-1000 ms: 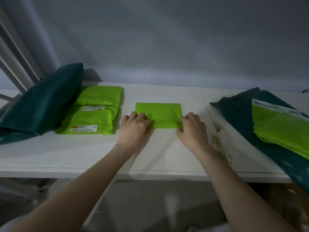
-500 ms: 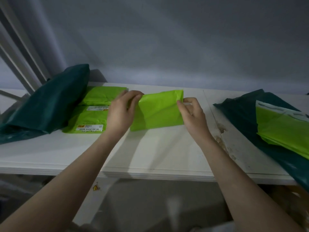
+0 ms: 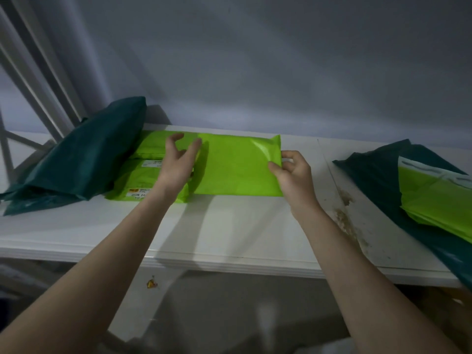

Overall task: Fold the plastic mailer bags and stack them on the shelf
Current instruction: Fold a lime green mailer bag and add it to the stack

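Note:
A folded lime-green mailer bag (image 3: pixel 237 164) is held above the white shelf (image 3: pixel 229 226), tilted toward me. My right hand (image 3: pixel 291 172) pinches its right edge between thumb and fingers. My left hand (image 3: pixel 178 159) hovers at the bag's left edge with fingers spread and loosely bent, holding nothing. Behind my left hand lie two folded green mailers with white labels (image 3: pixel 143 182), one behind the other, partly hidden by the hand and the held bag.
A dark green bag (image 3: pixel 76 154) slumps at the left of the shelf. At the right, unfolded lime-green mailers (image 3: pixel 434 198) lie on another dark green bag (image 3: pixel 378 169). Brown stains (image 3: pixel 347 218) mark the shelf near its right seam. A wall rises behind.
The folded bag was lifted off the shelf and carried back and left toward the labelled mailers. My left hand has let go of it; my right hand still pinches the right edge.

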The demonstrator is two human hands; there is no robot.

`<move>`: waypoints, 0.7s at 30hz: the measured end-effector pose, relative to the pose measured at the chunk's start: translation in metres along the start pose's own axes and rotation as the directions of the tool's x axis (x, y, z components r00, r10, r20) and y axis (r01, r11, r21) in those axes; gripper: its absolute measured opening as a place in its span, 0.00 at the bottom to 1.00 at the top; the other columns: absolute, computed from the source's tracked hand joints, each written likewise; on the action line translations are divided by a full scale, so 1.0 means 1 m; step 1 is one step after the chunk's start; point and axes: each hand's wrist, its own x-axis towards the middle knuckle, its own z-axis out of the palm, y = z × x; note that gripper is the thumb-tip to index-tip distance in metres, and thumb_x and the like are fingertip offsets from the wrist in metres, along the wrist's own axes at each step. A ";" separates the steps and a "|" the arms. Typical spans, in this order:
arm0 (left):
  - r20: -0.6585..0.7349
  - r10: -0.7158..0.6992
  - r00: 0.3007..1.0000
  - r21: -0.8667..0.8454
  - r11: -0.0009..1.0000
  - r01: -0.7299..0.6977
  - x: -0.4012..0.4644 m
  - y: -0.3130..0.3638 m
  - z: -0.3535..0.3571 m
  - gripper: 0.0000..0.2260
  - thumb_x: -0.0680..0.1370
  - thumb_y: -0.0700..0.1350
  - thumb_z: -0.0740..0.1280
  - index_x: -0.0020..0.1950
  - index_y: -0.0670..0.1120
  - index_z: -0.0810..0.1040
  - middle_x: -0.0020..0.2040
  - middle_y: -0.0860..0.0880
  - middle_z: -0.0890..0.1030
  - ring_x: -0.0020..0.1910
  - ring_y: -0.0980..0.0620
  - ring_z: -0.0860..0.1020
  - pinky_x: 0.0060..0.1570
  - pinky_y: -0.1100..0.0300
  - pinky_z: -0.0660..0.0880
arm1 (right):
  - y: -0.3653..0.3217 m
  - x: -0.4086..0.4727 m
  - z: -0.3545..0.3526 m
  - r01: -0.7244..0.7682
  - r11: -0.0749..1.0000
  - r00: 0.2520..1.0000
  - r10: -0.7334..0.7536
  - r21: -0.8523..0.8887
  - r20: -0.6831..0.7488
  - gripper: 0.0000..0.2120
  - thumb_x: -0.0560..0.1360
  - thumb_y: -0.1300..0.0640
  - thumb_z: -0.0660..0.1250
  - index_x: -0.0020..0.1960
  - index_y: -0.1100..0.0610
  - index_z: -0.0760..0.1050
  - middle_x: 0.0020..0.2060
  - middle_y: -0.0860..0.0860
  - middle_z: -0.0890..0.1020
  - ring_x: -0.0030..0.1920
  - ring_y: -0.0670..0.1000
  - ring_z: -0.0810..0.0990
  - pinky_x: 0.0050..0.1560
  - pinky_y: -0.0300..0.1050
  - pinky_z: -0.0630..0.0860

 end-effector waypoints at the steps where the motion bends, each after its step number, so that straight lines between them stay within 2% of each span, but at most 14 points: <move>1: 0.002 0.032 0.999 0.042 0.999 -0.032 0.000 -0.002 -0.003 0.20 0.77 0.51 0.65 0.67 0.51 0.64 0.43 0.50 0.71 0.40 0.53 0.71 0.43 0.58 0.70 | -0.002 0.000 0.005 -0.004 1.000 1.000 0.004 0.027 -0.006 0.11 0.73 0.65 0.68 0.41 0.51 0.70 0.39 0.55 0.81 0.39 0.51 0.78 0.42 0.44 0.73; 4: 0.012 0.129 0.992 0.076 0.989 -0.129 0.000 -0.003 -0.013 0.17 0.76 0.44 0.67 0.62 0.56 0.68 0.44 0.51 0.73 0.42 0.56 0.72 0.45 0.61 0.70 | -0.006 0.001 0.017 -0.014 0.994 0.999 0.018 0.109 -0.038 0.06 0.76 0.60 0.66 0.47 0.55 0.69 0.34 0.50 0.76 0.36 0.49 0.73 0.38 0.41 0.68; 8: 0.028 0.204 0.978 0.135 0.969 -0.206 0.002 -0.001 -0.028 0.10 0.77 0.39 0.65 0.53 0.53 0.76 0.52 0.52 0.76 0.51 0.53 0.74 0.48 0.64 0.69 | -0.007 0.003 0.032 0.057 0.991 0.996 -0.065 0.117 0.064 0.19 0.75 0.65 0.65 0.59 0.48 0.66 0.41 0.55 0.78 0.41 0.51 0.77 0.43 0.40 0.72; 9: 0.024 0.206 0.978 0.149 0.967 -0.207 0.002 0.000 -0.031 0.10 0.78 0.39 0.64 0.54 0.52 0.77 0.53 0.53 0.76 0.49 0.52 0.73 0.47 0.65 0.69 | -0.007 0.003 0.036 0.080 0.993 0.992 -0.088 0.088 0.090 0.19 0.75 0.67 0.65 0.60 0.49 0.68 0.45 0.56 0.79 0.45 0.51 0.77 0.46 0.39 0.73; 11: 0.003 0.184 0.983 0.180 0.967 -0.182 0.003 0.001 -0.040 0.11 0.78 0.40 0.63 0.58 0.51 0.79 0.54 0.54 0.75 0.46 0.51 0.72 0.46 0.62 0.71 | -0.008 0.003 0.047 0.112 0.992 0.986 -0.118 0.051 0.118 0.17 0.75 0.70 0.63 0.62 0.59 0.73 0.54 0.57 0.79 0.55 0.52 0.77 0.57 0.40 0.72; 13: -0.014 0.168 0.986 0.206 0.965 -0.161 0.006 0.000 -0.052 0.12 0.79 0.42 0.63 0.61 0.53 0.78 0.55 0.52 0.74 0.46 0.51 0.72 0.51 0.58 0.72 | -0.009 0.001 0.058 0.098 0.995 0.986 -0.102 0.032 0.134 0.17 0.75 0.69 0.63 0.64 0.65 0.73 0.61 0.57 0.76 0.61 0.48 0.73 0.61 0.33 0.68; 14: -0.018 0.169 0.985 0.221 0.962 -0.161 0.006 0.000 -0.057 0.13 0.79 0.43 0.63 0.62 0.53 0.77 0.56 0.52 0.73 0.46 0.51 0.72 0.54 0.56 0.72 | -0.009 0.000 0.063 0.090 0.996 0.986 -0.093 0.024 0.140 0.18 0.76 0.69 0.63 0.65 0.65 0.72 0.64 0.56 0.75 0.62 0.47 0.72 0.61 0.30 0.66; 16: -0.029 0.192 0.981 0.255 0.950 -0.179 0.006 0.000 -0.066 0.13 0.79 0.43 0.62 0.63 0.52 0.76 0.59 0.52 0.73 0.46 0.52 0.72 0.55 0.57 0.71 | -0.009 -0.003 0.074 0.073 0.997 0.986 -0.074 0.014 0.150 0.20 0.77 0.67 0.62 0.68 0.64 0.69 0.67 0.55 0.72 0.66 0.47 0.70 0.65 0.32 0.64; 19: -0.057 0.218 0.974 0.326 0.926 -0.188 0.007 -0.001 -0.077 0.14 0.80 0.42 0.61 0.65 0.49 0.75 0.62 0.51 0.73 0.49 0.52 0.72 0.52 0.66 0.67 | -0.011 -0.007 0.093 0.037 0.999 0.981 -0.041 0.026 0.188 0.23 0.77 0.65 0.62 0.72 0.61 0.64 0.71 0.53 0.68 0.70 0.49 0.67 0.71 0.40 0.61; 21: -0.068 0.242 0.968 0.425 0.885 -0.191 0.006 -0.003 -0.085 0.15 0.80 0.41 0.60 0.67 0.46 0.74 0.63 0.49 0.73 0.56 0.49 0.73 0.53 0.69 0.64 | -0.010 -0.010 0.105 0.002 0.999 0.974 -0.010 0.034 0.225 0.26 0.77 0.62 0.63 0.74 0.57 0.61 0.71 0.51 0.66 0.70 0.47 0.65 0.72 0.42 0.61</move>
